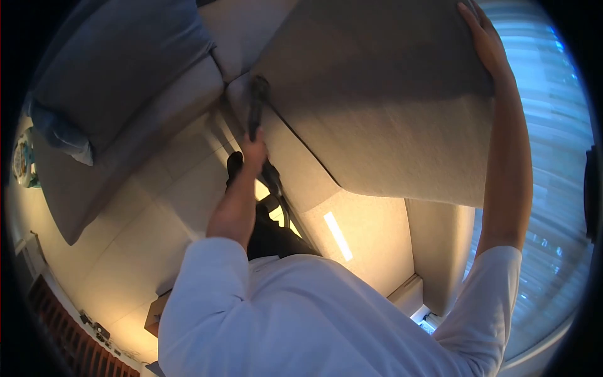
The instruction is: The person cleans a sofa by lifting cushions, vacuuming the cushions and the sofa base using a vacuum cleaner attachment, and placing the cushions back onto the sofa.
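Note:
My left hand (254,152) is wrapped round the handle of a dark tool (257,103), perhaps a vacuum nozzle. Its head rests on the grey sofa seat (301,163), near the seam beside a large grey cushion (383,107). That cushion is tilted, its lower edge lying over the seat. At the upper right my right hand (488,47) grips the cushion's outer edge, some fingers hidden behind it. Below my left hand a dark hose or tube (273,179) shows partly.
Another sofa section (119,75) with a bluish pillow (59,133) stands at the left. Pale floor tiles (135,220) lie below it. A curtained window (549,188) is at the right, a brown box (154,315) at the lower left.

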`<state>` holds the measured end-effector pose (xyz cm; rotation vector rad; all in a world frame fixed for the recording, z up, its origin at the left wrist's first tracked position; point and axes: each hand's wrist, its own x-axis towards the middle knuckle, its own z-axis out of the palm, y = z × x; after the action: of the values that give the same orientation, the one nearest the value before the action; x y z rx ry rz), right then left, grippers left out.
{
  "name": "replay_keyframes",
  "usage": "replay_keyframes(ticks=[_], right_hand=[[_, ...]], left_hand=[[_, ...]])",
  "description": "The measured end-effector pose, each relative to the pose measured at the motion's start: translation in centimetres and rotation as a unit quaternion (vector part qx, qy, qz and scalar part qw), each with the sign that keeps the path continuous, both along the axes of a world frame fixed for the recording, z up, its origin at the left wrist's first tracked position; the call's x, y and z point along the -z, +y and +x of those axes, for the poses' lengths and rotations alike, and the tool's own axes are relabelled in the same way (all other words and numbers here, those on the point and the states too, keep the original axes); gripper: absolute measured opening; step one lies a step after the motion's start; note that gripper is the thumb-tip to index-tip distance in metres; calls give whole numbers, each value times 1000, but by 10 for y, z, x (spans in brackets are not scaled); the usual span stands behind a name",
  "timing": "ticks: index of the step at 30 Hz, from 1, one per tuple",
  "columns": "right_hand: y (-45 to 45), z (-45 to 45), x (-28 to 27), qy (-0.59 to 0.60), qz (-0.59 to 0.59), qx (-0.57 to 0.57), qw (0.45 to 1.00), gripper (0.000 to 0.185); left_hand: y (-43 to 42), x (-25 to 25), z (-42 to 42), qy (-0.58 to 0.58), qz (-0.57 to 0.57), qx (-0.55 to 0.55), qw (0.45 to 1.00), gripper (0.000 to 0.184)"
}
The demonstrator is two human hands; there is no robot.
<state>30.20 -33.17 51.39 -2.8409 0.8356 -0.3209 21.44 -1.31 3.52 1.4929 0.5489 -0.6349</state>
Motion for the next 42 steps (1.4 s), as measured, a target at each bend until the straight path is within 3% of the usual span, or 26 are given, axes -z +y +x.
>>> replay_keyframes(ticks=[1,2,3,4,5,6,8,11,12,14,15,17,19,21,23,25,27,28,29,31,33,35,37,41,42], right_hand=[[-11,3,2,-4,-5,-31,999,77],[-18,4,4,-8,-9,-64,998,78],[-16,3,6,-7,-5,-63,998,78],[-18,5,6,-13,-1,-64,998,78],[-19,6,7,-14,2,-61,998,77],[-20,7,8,-15,2,-59,998,77],[-23,7,10,-17,4,-52,998,77],[-29,2,8,-22,7,-27,999,76],[-30,0,7,-21,5,-14,1000,75],[-32,-8,10,-3,-12,-1,1000,72],[-33,-11,17,-17,-12,4,1000,72],[-36,-12,27,-87,-42,-98,990,63],[-32,-14,25,-104,-40,-129,985,60],[-41,-12,27,-106,4,-165,981,56],[-40,-9,27,-99,23,-147,984,61],[-39,-16,24,-89,45,-123,987,65],[-38,-26,21,-40,-72,-150,985,79],[-33,-30,20,-44,-71,-144,986,79],[-27,-36,17,-38,-69,-132,988,84],[-33,-29,17,-32,-69,-123,989,90],[-53,-11,39,-52,-158,-135,977,92],[-59,-6,44,-52,-138,-154,977,91],[-60,-5,38,-54,-121,-161,978,90],[-50,-12,36,-37,-135,-136,981,93],[-49,-11,36,-42,-142,-143,979,91]], left_hand=[[-8,52,-38,27,-40,4,999,43],[-15,50,-78,-4,1,50,999,39],[-19,36,-111,47,-16,71,996,38],[-17,63,-152,50,-60,101,992,40],[-11,28,-166,97,-34,172,980,43],[-4,25,-177,128,-6,265,956,49],[7,33,-179,118,25,339,933,55],[18,15,-129,-14,128,238,963,58],[21,-43,-88,-81,132,219,963,57],[10,-101,-28,-297,141,153,932,57],[1,-142,0,-329,153,162,918,58],[-17,-216,35,-447,109,130,878,58],[-25,-285,44,-483,97,146,858,59],[-34,-306,40,-514,88,162,838,60],[-40,-286,31,-594,167,227,754,61],[-41,-220,9,-556,186,271,764,64],[-21,-131,-19,-499,220,314,777,65],[-3,-100,-32,-426,256,359,790,65],[13,-75,-44,-350,289,398,797,64],[43,-40,-49,-313,272,394,820,62],[48,-65,-45,-311,262,361,839,60],[50,-100,-39,-314,255,323,856,58],[35,-139,-21,-465,216,153,845,58],[-2,-291,65,-437,145,174,870,66],[-12,-309,86,-488,158,147,846,63]])
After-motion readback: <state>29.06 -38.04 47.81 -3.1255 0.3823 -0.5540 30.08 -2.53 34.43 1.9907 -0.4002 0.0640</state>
